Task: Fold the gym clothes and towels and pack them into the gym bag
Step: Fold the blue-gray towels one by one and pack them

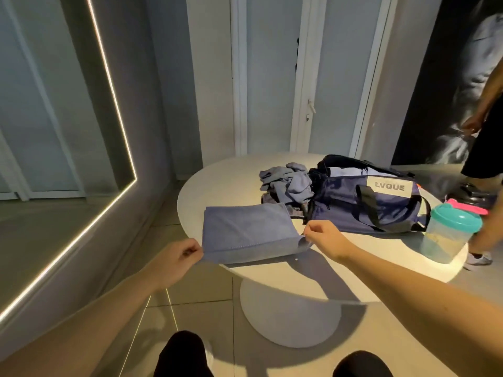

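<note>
Pinching the near corners of a folded blue towel [245, 229], the left hand [177, 257] and right hand [324, 238] stretch its front edge over the table [217, 180] rim; crumpled clothes [285, 180] and the navy bag [364, 205] lie beyond, rightward.

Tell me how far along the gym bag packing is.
Early. Done: nothing clearly. In hand: the left hand and right hand pinch the near corners of a blue towel laid flat on the table. Left to do: a crumpled pile of clothes beside the gym bag is unfolded. The bag is open; whether anything is packed, I cannot tell.
</note>
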Available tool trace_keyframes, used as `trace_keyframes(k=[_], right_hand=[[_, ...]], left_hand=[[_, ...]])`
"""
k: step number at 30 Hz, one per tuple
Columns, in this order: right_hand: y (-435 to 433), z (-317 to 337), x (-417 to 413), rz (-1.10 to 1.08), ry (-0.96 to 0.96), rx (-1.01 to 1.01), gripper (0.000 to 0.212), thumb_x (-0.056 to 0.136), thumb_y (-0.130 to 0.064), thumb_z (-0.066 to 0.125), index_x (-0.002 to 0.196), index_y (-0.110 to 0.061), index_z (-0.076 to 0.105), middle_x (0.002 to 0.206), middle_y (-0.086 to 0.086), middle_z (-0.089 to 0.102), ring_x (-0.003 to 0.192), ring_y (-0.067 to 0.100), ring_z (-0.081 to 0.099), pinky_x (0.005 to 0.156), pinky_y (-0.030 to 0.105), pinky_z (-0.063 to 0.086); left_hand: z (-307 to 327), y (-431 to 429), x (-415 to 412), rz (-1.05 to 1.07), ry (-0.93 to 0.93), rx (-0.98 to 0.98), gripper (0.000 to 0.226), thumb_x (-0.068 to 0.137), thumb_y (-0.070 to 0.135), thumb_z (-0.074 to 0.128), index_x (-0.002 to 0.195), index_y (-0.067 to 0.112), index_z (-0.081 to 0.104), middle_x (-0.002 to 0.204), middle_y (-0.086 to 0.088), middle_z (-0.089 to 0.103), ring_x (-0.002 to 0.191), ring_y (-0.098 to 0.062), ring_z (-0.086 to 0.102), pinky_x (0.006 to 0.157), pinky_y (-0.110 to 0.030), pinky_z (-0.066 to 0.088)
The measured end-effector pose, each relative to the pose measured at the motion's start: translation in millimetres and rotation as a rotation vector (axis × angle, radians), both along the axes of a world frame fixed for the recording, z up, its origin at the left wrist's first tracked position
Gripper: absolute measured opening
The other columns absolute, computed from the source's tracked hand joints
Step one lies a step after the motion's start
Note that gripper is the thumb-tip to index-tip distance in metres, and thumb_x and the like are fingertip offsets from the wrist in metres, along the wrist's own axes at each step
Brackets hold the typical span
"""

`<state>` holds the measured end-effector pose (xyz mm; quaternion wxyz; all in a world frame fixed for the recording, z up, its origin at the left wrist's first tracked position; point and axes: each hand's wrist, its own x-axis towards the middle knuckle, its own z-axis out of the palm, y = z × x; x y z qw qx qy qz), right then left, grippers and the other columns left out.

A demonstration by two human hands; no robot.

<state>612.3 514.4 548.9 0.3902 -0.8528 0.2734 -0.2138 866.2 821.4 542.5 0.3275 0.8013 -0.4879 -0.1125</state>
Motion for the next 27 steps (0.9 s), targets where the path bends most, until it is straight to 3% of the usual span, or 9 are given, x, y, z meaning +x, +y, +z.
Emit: trace_keyframes(k=[5,9,14,19,23,27], right_hand=[[9,-10,-17,0.006,0.067,0.017,0.022,0.093,-0.01,0.054,0.072,-0.009,0.061,0.07,0.004,0.06,0.069,0.017,0.053,0.065,0.032,0.045],[9,-8,-12,-0.014,0.074,-0.005,0.02,0.096,-0.014,0.053,0.08,-0.007,0.062,0.077,0.011,0.06,0.073,0.018,0.052,0.066,0.031,0.045],[-11,-8,19,-0.112,0.103,-0.149,0.019,0.101,-0.026,0.052,0.091,-0.012,0.061,0.084,0.006,0.065,0.073,0.019,0.056,0.059,0.03,0.045],[-36,-5,56,-0.228,0.095,-0.22,0.016,0.102,-0.024,0.053,0.094,-0.011,0.057,0.089,0.006,0.063,0.082,0.026,0.057,0.067,0.034,0.039],[-56,-11,82,-0.295,0.111,-0.186,0.016,0.102,-0.022,0.054,0.092,-0.01,0.055,0.082,0.005,0.058,0.08,0.028,0.054,0.066,0.034,0.037],[-75,-27,99,-0.359,0.142,-0.142,0.016,0.101,-0.022,0.055,0.097,-0.006,0.057,0.091,0.013,0.064,0.087,0.035,0.06,0.068,0.035,0.042]], left_hand=[[-13,10,-13,-0.001,0.028,-0.04,0.015,0.098,0.019,0.062,0.083,0.021,0.066,0.077,0.004,0.068,0.072,-0.012,0.064,0.074,-0.036,0.053],[-7,6,-15,0.019,0.145,-0.085,0.015,0.1,0.017,0.059,0.087,0.015,0.067,0.079,0.002,0.071,0.07,-0.015,0.067,0.063,-0.022,0.054],[-1,-20,5,0.096,0.175,-0.111,0.014,0.1,0.025,0.059,0.093,0.015,0.066,0.084,-0.004,0.07,0.071,-0.018,0.065,0.061,-0.025,0.052],[8,-73,41,0.194,0.09,-0.217,0.011,0.098,0.023,0.063,0.097,0.014,0.068,0.091,0.002,0.068,0.085,-0.01,0.063,0.072,-0.021,0.046],[2,-121,77,0.239,0.046,-0.171,0.01,0.098,0.022,0.062,0.101,0.014,0.068,0.097,0.0,0.068,0.092,-0.017,0.063,0.084,-0.031,0.049],[-14,-155,98,0.249,0.025,-0.14,0.009,0.097,0.021,0.063,0.101,0.015,0.068,0.097,-0.001,0.068,0.092,-0.02,0.063,0.078,-0.029,0.047]])
